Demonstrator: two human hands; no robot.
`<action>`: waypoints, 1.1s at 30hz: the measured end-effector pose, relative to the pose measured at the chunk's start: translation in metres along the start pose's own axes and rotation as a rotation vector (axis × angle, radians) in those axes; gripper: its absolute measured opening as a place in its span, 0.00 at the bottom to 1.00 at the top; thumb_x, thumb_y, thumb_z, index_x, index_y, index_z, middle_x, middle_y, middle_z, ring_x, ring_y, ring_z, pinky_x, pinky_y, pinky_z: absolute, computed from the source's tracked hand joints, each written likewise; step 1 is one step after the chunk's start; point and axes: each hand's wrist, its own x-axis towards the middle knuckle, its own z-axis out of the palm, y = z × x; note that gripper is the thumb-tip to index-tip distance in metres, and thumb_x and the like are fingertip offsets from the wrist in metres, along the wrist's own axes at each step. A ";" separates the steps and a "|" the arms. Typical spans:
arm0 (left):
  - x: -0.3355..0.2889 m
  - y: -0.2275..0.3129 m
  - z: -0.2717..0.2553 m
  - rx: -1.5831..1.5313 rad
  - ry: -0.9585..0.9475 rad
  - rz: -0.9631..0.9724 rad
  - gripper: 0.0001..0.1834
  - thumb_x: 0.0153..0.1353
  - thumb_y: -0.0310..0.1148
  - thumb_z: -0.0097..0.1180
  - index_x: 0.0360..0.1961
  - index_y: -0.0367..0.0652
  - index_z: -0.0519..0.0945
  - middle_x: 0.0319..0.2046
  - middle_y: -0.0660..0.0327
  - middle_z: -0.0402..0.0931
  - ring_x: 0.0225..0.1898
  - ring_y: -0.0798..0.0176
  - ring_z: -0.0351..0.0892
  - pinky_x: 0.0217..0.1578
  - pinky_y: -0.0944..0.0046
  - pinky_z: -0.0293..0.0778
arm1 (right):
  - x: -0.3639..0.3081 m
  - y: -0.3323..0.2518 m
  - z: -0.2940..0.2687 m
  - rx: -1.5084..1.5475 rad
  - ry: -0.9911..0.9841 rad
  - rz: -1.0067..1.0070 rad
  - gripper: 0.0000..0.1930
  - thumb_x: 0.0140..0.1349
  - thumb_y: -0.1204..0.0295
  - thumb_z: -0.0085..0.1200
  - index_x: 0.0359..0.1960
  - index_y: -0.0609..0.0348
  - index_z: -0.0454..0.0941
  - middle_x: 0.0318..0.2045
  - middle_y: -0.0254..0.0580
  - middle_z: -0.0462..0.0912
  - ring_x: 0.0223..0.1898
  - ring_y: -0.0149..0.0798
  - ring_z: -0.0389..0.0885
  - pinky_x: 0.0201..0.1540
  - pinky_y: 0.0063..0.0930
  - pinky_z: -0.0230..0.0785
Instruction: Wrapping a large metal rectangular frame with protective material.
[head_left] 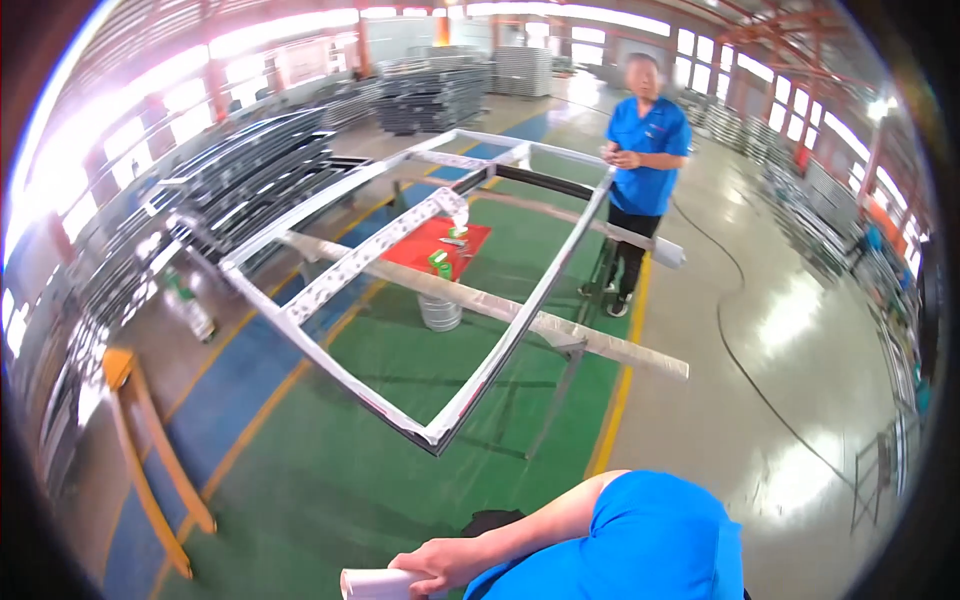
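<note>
At the lower edge, my right hand (442,566) reaches in from a blue sleeve (660,530). Its fingers are wrapped round a white roll (372,584), whose lower part is cut off by the picture's edge. My left hand is out of sight. Ahead of me a large rectangular window or door frame (335,362), dark with white covering on its faces, lies across two long wrapped support beams (610,345). A patterned white crossbar (365,250) runs inside it. The roll is well apart from the frame's near corner (432,440).
A co-worker (650,150) in a blue shirt stands beyond the frame's right side, hands together. Under the frame are a metal bucket (440,312) and a red sheet (405,250). Yellow pallet-jack forks (150,450) lie left. Stacked frames (250,170) stand behind; a hose (735,345) crosses the right floor.
</note>
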 end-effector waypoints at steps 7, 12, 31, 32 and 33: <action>0.194 0.053 -0.067 -0.145 -0.237 0.079 0.39 0.64 0.43 0.61 0.66 0.37 0.54 0.55 0.52 0.68 0.55 0.59 0.72 0.53 0.59 0.73 | 0.142 0.049 -0.049 -0.113 0.265 0.074 0.27 0.68 0.62 0.51 0.65 0.59 0.60 0.46 0.61 0.80 0.47 0.62 0.79 0.51 0.49 0.71; 0.304 0.095 -0.142 0.005 0.114 0.101 0.38 0.53 0.30 0.69 0.60 0.36 0.60 0.47 0.56 0.72 0.46 0.63 0.76 0.47 0.62 0.75 | 0.287 0.058 -0.102 -0.235 0.050 -0.014 0.31 0.67 0.62 0.53 0.67 0.62 0.60 0.60 0.61 0.70 0.55 0.59 0.74 0.57 0.48 0.69; 0.566 0.031 -0.526 0.026 0.614 -0.779 0.32 0.54 0.36 0.66 0.59 0.37 0.73 0.46 0.55 0.77 0.43 0.57 0.76 0.43 0.53 0.75 | 0.738 0.208 -0.357 -0.707 0.405 0.376 0.29 0.64 0.55 0.53 0.58 0.67 0.71 0.63 0.61 0.67 0.65 0.57 0.66 0.66 0.45 0.63; 0.598 0.042 -0.545 0.025 0.599 -0.788 0.32 0.53 0.36 0.66 0.59 0.37 0.73 0.46 0.55 0.77 0.43 0.57 0.76 0.43 0.53 0.75 | 0.757 0.217 -0.378 -0.742 0.473 0.399 0.31 0.64 0.55 0.54 0.60 0.69 0.69 0.65 0.62 0.66 0.67 0.57 0.64 0.68 0.45 0.60; 0.633 0.053 -0.565 0.016 0.589 -0.791 0.32 0.53 0.36 0.66 0.59 0.37 0.73 0.47 0.55 0.77 0.43 0.57 0.76 0.43 0.53 0.75 | 0.775 0.226 -0.399 -0.725 0.558 0.383 0.32 0.64 0.55 0.54 0.61 0.70 0.68 0.65 0.62 0.65 0.67 0.57 0.63 0.68 0.45 0.59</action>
